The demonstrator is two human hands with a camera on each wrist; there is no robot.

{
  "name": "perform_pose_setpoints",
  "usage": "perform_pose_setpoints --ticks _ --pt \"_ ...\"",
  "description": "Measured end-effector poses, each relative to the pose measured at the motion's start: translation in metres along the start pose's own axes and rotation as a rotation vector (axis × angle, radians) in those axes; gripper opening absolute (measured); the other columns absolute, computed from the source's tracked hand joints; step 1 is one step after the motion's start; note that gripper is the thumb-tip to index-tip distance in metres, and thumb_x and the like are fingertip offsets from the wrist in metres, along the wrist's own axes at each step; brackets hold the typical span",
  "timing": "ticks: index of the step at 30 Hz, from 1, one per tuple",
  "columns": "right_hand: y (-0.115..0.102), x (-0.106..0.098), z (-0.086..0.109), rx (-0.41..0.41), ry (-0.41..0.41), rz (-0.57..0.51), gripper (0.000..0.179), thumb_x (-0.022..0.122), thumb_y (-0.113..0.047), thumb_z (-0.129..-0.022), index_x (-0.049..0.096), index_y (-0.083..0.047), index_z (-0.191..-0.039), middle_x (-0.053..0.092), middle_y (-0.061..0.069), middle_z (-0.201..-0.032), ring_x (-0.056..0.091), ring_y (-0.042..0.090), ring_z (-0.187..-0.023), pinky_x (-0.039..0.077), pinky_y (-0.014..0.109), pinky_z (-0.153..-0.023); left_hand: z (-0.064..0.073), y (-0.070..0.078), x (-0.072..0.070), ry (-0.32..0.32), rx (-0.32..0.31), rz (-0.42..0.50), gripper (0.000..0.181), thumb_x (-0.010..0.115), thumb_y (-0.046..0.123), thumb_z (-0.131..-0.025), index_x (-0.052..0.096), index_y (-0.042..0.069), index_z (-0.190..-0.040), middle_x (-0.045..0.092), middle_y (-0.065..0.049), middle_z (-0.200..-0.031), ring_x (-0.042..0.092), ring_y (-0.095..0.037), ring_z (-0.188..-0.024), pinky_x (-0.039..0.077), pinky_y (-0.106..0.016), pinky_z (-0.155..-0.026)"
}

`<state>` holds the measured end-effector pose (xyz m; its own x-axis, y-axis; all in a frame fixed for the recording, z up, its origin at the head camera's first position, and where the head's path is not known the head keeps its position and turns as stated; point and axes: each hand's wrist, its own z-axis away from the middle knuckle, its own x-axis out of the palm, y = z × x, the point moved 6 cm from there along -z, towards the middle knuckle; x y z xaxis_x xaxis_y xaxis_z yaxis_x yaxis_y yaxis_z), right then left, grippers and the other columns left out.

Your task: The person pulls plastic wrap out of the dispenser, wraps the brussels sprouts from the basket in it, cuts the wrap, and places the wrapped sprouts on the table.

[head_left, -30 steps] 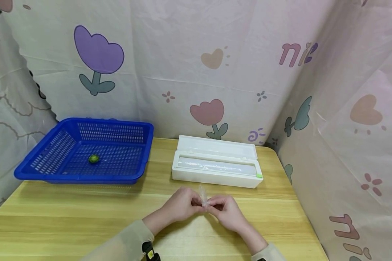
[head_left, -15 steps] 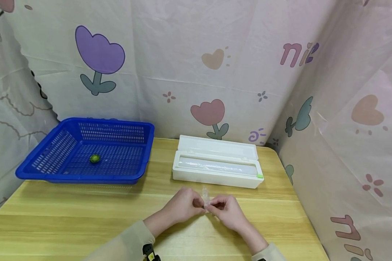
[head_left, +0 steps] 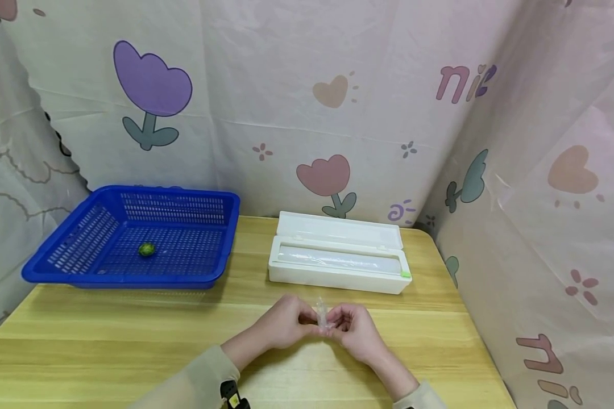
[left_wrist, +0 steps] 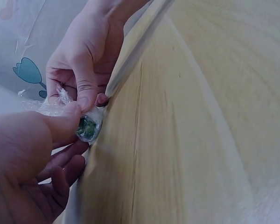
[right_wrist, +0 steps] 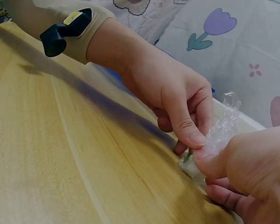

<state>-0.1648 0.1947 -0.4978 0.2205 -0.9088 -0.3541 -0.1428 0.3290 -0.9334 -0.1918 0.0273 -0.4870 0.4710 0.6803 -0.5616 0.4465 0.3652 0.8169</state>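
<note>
In the head view, I have both hands together over the worktop (head_left: 133,346), in front of the white box (head_left: 332,281) and nearer the worktop's right edge than its left. My left hand (head_left: 285,322) and right hand (head_left: 355,335) meet thumb to thumb, fingers bent to a pinch, and a tuft of clear film (head_left: 321,312) sticks up between them. The box sits by the far edge, lid (head_left: 340,230) back, a roll (head_left: 337,261) inside. Toward the far left corner is the blue basket (head_left: 138,278), with a loose green ball (head_left: 146,249) on its floor.

From my left wrist I can see the wrapped green piece (left_wrist: 86,128), in its film just under my thumb tips. My left thumb presses the gathered film from one side, the right thumb from the other; my lower left fingers are loosely curled, close by the piece. I can't tell whether it touches the worktop.

From my right wrist, the crumpled tail of film rises past my thumbs, and only a sliver of green shows below. Both pinches look closed, with little more than film in them.

I judge I'm gathering the film's neck. To do it well, I should pinch right against the piece, smooth out trapped air, and twist with one hand while the other steadies the base, gently enough that the thin film doesn't tear.
</note>
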Motion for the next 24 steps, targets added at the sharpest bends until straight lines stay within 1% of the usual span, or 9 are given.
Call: perform_pose_setpoints --ticks 4,6,9,13,16,20,24 --pt "-0.0005 -0.0002 0.0001 -0.039 -0.016 0.021 0.022 0.089 0.001 -0.081 0.072 -0.004 -0.094 0.072 0.006 -0.086 0.068 0.017 -0.075 0.06 0.029 -0.066 0.0007 -0.0014 -0.0002 0.023 -0.006 -0.006 0.008 0.09 0.024 -0.087 0.086 0.017 -0.087 0.073 0.02 -0.076 0.06 0.001 -0.067 0.052 -0.023 -0.065" --pt "-0.0009 -0.0001 -0.0001 -0.053 -0.028 0.033 0.022 0.089 0.002 -0.081 0.073 -0.005 -0.094 0.072 0.005 -0.087 0.068 0.017 -0.075 0.06 0.03 -0.067 0.0009 -0.0027 0.0003 0.035 -0.008 0.011 0.008 0.091 0.021 -0.086 0.085 0.017 -0.083 0.073 0.019 -0.074 0.06 0.001 -0.066 0.052 -0.023 -0.063" --pt "-0.0017 0.0001 -0.0005 -0.064 -0.055 0.042 0.022 0.089 0.002 -0.082 0.074 -0.005 -0.097 0.072 0.004 -0.088 0.068 0.017 -0.077 0.061 0.031 -0.068 0.0009 -0.0062 0.0016 0.051 -0.031 0.043 0.008 0.091 0.017 -0.086 0.084 0.016 -0.081 0.073 0.017 -0.074 0.062 0.0 -0.069 0.053 -0.024 -0.065" --pt "-0.0027 0.0006 -0.0018 -0.058 -0.101 0.046 0.017 0.086 -0.004 -0.087 0.075 -0.005 -0.1 0.073 0.003 -0.089 0.069 0.018 -0.079 0.061 0.03 -0.069 0.001 -0.0079 0.0023 0.059 -0.059 0.065 0.006 0.09 0.014 -0.086 0.085 0.016 -0.084 0.073 0.018 -0.076 0.065 -0.001 -0.075 0.055 -0.024 -0.071" --pt "-0.0042 0.0009 -0.0027 -0.044 -0.128 0.046 0.013 0.084 -0.008 -0.09 0.077 -0.006 -0.101 0.073 0.003 -0.09 0.069 0.02 -0.079 0.06 0.03 -0.069 0.0009 -0.0067 0.0019 0.061 -0.064 0.065 0.006 0.09 0.014 -0.086 0.085 0.017 -0.086 0.073 0.019 -0.077 0.066 -0.002 -0.075 0.056 -0.025 -0.072" --pt "-0.0052 0.0007 -0.0039 -0.015 -0.14 0.038 0.016 0.084 -0.009 -0.09 0.077 -0.004 -0.103 0.073 0.005 -0.09 0.069 0.021 -0.079 0.06 0.029 -0.069 0.0014 -0.0053 0.0014 0.068 -0.069 0.067 0.009 0.09 0.01 -0.086 0.084 0.017 -0.085 0.071 0.018 -0.076 0.066 -0.002 -0.073 0.056 -0.025 -0.07" --pt "-0.0052 0.0018 -0.0053 0.02 -0.164 0.031 0.019 0.084 -0.009 -0.091 0.077 -0.002 -0.106 0.073 0.008 -0.087 0.067 0.017 -0.073 0.057 0.026 -0.062 0.0019 -0.0038 0.0009 0.081 -0.056 0.066 0.012 0.091 0.006 -0.084 0.084 0.016 -0.085 0.072 0.017 -0.076 0.066 -0.001 -0.072 0.056 -0.024 -0.069"
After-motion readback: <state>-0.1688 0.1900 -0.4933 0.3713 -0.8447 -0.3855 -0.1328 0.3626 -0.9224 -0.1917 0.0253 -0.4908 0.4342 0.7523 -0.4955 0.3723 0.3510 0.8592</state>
